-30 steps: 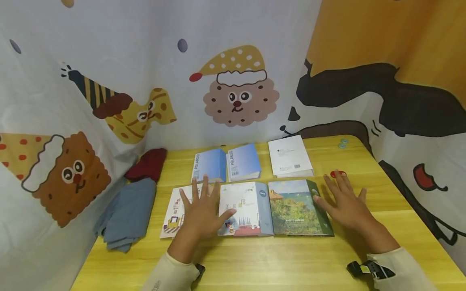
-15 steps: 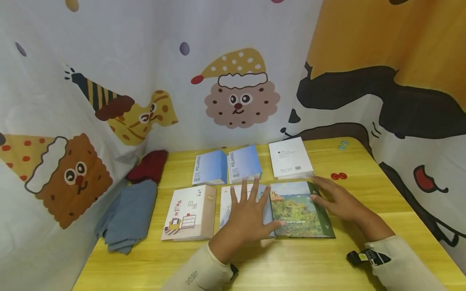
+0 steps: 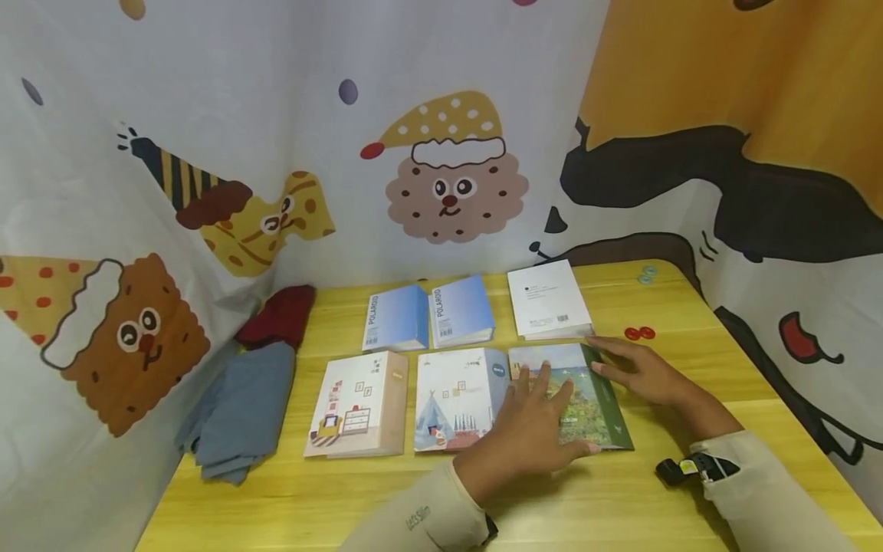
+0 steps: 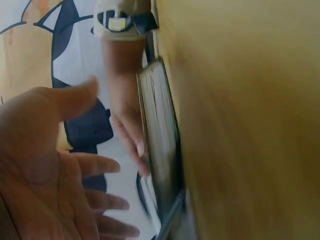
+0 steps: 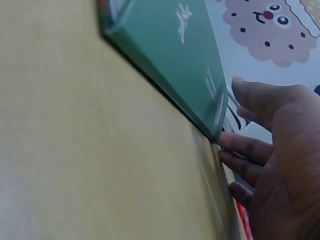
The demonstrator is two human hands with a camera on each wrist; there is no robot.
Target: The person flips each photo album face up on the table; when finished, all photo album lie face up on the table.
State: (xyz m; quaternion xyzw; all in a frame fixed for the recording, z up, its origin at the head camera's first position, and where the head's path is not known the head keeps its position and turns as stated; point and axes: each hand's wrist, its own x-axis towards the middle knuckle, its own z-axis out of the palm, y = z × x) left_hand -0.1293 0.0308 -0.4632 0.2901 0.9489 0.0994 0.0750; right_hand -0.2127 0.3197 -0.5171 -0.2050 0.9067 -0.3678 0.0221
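A photo album (image 3: 609,402) with a seaside painting on its cover and a green spine lies at the right end of the front row. My left hand (image 3: 534,425) is over its front cover, fingers spread, holding nothing. In the left wrist view that palm (image 4: 45,165) is apart from the album's page edges (image 4: 159,125). Beside the far right corner of the album is my right hand (image 3: 641,369), its fingers loosely extended. The right wrist view has those fingertips right at the end of the green spine (image 5: 170,60).
Left of it lie a tent-print album (image 3: 451,391) and a room-print album (image 3: 359,406). Behind are two blue albums (image 3: 398,314) (image 3: 462,310) and a white one (image 3: 548,299). Red rings (image 3: 639,333), teal rings (image 3: 646,274), grey cloth (image 3: 244,406) and dark red cloth (image 3: 279,318) lie around.
My left hand has swept rightward from between the room-print and tent-print albums, across the tent-print one, to the green-spined album. My right hand has shifted slightly left, uncovering the red rings.
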